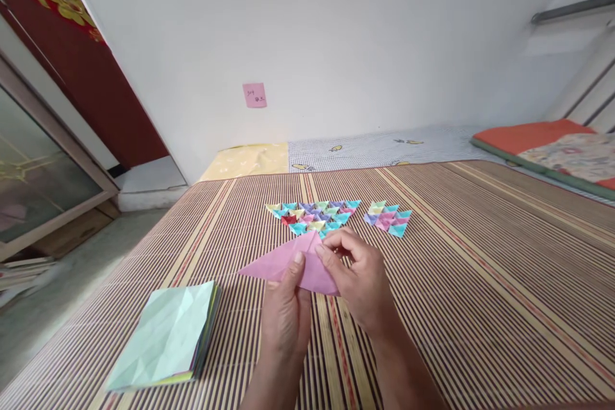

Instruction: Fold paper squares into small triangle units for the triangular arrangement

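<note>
A pink sheet of origami paper [273, 262], folded to a point on the left, is held up above the mat. My left hand [287, 304] grips it from below, thumb flat on its front face and fingers behind. My right hand [358, 275] pinches the paper's upper right edge between thumb and bent fingers. Just beyond the paper lie small folded paper pieces [307, 211] in many colours, set in rows. A smaller group of folded pieces [388, 218] lies to their right.
A stack of square paper [161, 333], pale green on top, rests at the left on the striped bamboo mat [480, 307]. A folded orange and floral quilt [552, 147] is at the far right. A pink note [254, 95] sticks to the white wall behind.
</note>
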`<action>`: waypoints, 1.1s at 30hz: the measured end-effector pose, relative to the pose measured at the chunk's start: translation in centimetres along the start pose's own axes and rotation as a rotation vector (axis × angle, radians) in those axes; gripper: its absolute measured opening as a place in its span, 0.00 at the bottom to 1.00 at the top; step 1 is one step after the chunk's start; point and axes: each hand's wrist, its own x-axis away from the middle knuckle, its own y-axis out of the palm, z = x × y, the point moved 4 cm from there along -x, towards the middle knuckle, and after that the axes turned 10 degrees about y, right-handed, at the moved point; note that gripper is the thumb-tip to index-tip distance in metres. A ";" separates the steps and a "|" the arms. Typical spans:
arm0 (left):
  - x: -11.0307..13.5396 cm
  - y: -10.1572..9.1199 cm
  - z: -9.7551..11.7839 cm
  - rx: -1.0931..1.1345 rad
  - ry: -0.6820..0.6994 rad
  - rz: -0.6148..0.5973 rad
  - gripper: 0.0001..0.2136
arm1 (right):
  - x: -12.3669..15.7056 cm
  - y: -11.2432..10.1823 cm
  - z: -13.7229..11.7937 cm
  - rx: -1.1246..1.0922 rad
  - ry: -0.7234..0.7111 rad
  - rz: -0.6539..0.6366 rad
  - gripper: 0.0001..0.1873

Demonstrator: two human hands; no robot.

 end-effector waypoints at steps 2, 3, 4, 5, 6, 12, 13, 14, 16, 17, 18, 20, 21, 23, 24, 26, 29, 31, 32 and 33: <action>0.0 -0.1 -0.1 0.002 0.001 0.011 0.26 | 0.0 0.0 0.2 0.011 0.000 0.006 0.11; 0.0 -0.1 -0.1 0.003 0.001 0.015 0.26 | -0.1 0.0 0.2 0.014 -0.002 0.008 0.11; 0.0 -0.1 -0.2 0.005 -0.001 0.019 0.26 | -0.1 0.0 0.3 0.017 -0.004 0.010 0.11; 0.0 -0.1 -0.2 0.007 -0.003 0.022 0.25 | -0.1 0.0 0.2 0.019 -0.006 0.009 0.11; 0.1 -0.1 -0.2 0.009 -0.004 0.023 0.24 | -0.1 0.0 0.2 0.022 -0.008 0.010 0.11; 0.3 -0.1 -0.3 0.017 0.004 0.030 0.21 | 0.0 0.0 -0.2 0.031 -0.017 0.014 0.12; 0.3 -0.1 -0.3 0.016 0.003 0.030 0.21 | 0.0 0.0 -0.2 0.032 -0.019 0.013 0.12; 0.3 0.0 -0.3 0.016 0.002 0.030 0.21 | 0.0 0.0 -0.3 0.035 -0.023 0.012 0.12; 0.3 0.0 -0.4 0.016 -0.001 0.035 0.19 | 0.0 0.0 -0.3 0.041 -0.035 0.013 0.12; 0.2 0.0 -0.4 0.015 -0.004 0.037 0.18 | 0.0 0.0 -0.4 0.046 -0.042 0.012 0.12; 0.2 0.0 -0.4 0.014 -0.008 0.039 0.18 | 0.0 0.1 -0.4 0.050 -0.048 0.012 0.12; 0.2 -0.1 -0.4 0.014 -0.013 0.038 0.17 | 0.0 0.1 -0.4 0.057 -0.056 0.015 0.12; 0.2 -0.1 -0.5 0.014 -0.018 0.034 0.17 | 0.0 0.1 -0.4 0.057 -0.054 0.015 0.12; 0.2 -0.1 -0.5 0.014 -0.029 0.023 0.17 | 0.1 0.1 -0.4 0.050 -0.048 0.013 0.12; 0.2 -0.1 -0.6 0.014 -0.034 0.018 0.17 | 0.1 0.1 -0.4 0.045 -0.050 0.013 0.12; 0.2 -0.1 -0.6 0.012 -0.043 0.009 0.18 | 0.2 0.1 -0.5 0.040 -0.063 0.014 0.13; 0.2 -0.2 -0.6 0.009 -0.041 0.004 0.20 | 0.2 0.0 -0.6 0.037 -0.082 0.017 0.13; 0.2 -0.2 -0.7 0.013 -0.047 0.010 0.20 | 0.2 0.0 -0.6 0.037 -0.085 0.015 0.13; 0.1 -0.3 -0.7 0.017 -0.051 0.014 0.19 | 0.1 0.0 -0.6 0.038 -0.088 0.016 0.13; 0.1 -0.3 -0.8 0.023 -0.054 0.019 0.18 | 0.1 0.0 -0.6 0.040 -0.091 0.017 0.13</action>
